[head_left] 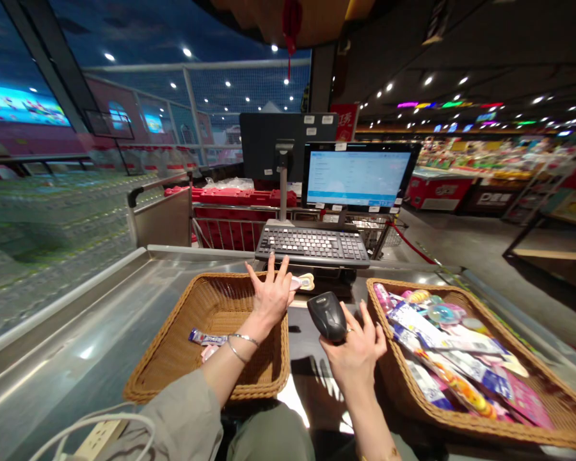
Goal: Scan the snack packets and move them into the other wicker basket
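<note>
My left hand (270, 296) reaches over the left wicker basket (175, 326), fingers spread at the front edge of the black keyboard (312, 243). A small cream-coloured packet (307, 282) juts out beside its thumb and appears held there; the grip itself is partly hidden. My right hand (358, 346) holds a black handheld barcode scanner (327, 317), with some fingers extended away from it. In the left basket lie a blue-and-white wrapped stick (207, 337) and a pink item (210, 352). Several packaged sweets (454, 349) fill the right wicker basket (381, 320).
Behind the keyboard stands a lit screen (358, 173), with a second monitor (269, 144) facing away. A shopping cart (225, 230) is beyond the metal counter (84, 333). White cables and a power strip (100, 438) lie at the lower left.
</note>
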Demonstrator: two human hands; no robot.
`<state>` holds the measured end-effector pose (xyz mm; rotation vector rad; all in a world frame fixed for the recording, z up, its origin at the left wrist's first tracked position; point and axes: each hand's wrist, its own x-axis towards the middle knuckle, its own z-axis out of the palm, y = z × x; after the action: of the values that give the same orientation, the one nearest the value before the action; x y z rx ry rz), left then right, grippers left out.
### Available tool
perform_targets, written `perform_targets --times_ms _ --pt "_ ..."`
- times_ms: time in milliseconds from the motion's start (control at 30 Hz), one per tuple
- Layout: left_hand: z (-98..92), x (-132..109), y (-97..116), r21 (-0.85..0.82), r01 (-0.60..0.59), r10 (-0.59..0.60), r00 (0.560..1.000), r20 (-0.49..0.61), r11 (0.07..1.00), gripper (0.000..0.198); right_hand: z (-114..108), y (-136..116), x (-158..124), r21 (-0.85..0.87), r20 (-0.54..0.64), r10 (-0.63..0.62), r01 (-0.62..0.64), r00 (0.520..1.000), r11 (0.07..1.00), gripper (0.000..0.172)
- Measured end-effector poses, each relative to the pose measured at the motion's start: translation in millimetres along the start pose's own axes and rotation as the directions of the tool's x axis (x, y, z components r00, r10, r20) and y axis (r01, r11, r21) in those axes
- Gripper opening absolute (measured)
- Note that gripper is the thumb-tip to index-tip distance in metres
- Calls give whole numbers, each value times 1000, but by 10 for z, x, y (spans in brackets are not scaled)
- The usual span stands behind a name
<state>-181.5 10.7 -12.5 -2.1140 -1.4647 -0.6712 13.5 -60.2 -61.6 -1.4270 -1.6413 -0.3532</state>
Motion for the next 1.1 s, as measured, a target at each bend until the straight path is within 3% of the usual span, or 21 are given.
perform_targets --times_ms 567,1100 --pt "36 -7 12 15 -1 1 1000 -4 1000 30 -25 1 -15 -11 23 8 -7 1000 1000 18" --pt "107 -14 15 51 -20 25 994 -107 999 29 -11 9 -37 -2 49 -16 16 999 1000 18"
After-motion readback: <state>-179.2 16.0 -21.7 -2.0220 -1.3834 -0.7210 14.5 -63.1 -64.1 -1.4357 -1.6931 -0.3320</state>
